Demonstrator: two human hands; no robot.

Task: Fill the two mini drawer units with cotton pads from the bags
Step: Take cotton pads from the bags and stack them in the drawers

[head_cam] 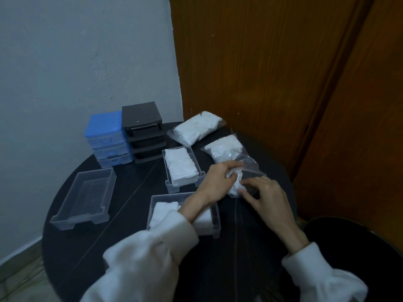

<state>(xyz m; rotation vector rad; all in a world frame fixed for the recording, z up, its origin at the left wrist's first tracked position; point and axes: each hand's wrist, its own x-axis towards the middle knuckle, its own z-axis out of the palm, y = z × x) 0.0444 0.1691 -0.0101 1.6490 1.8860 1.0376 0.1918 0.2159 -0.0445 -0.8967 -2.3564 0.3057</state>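
Observation:
A blue drawer unit (108, 140) and a black drawer unit (142, 131) stand side by side at the table's far edge. Three clear drawers lie out on the table: one bare (85, 196), one packed with white cotton pads (182, 167), one partly filled (157, 209) under my left forearm. My left hand (218, 182) grips a bunch of pads (236, 184) at the mouth of an opened clear bag (231, 152). My right hand (267, 196) pinches the bag's near edge. A second, full bag (196, 127) lies farther back.
The round black table (130, 247) stands in a corner, with a pale wall to the left and a brown wooden door (283, 73) close on the right. A dark round seat (357, 240) is at the lower right.

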